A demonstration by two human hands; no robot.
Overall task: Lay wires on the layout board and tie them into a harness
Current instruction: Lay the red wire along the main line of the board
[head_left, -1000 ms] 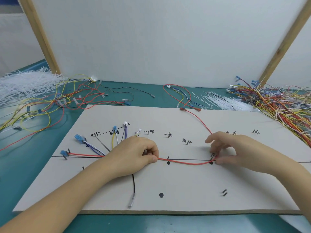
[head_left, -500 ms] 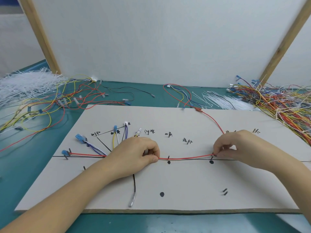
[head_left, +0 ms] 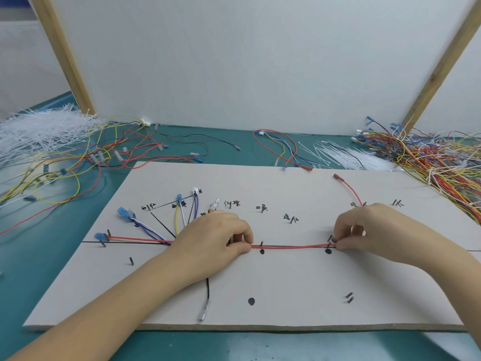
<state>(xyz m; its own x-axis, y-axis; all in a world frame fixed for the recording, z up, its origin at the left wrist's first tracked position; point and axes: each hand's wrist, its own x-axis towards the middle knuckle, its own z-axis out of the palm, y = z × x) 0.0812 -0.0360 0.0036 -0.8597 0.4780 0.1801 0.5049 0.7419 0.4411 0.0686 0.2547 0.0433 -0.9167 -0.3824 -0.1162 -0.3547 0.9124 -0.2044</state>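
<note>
While both hands pinch red wire (head_left: 291, 247), it runs taut along black line across layout board (head_left: 286, 287). Left hand (head_left: 216, 238) grip clenched on wire near board middle, over fanned wire bundle (head_left: 156, 231). Right hand (head_left: 364, 230) grip grasping same wire by pin at black dot (head_left: 328, 251); wire's free end with red terminal (head_left: 338, 176) curves up behind hand. Loose wires (head_left: 429, 157) heaped on bench (head_left: 39, 269) at right.
</note>
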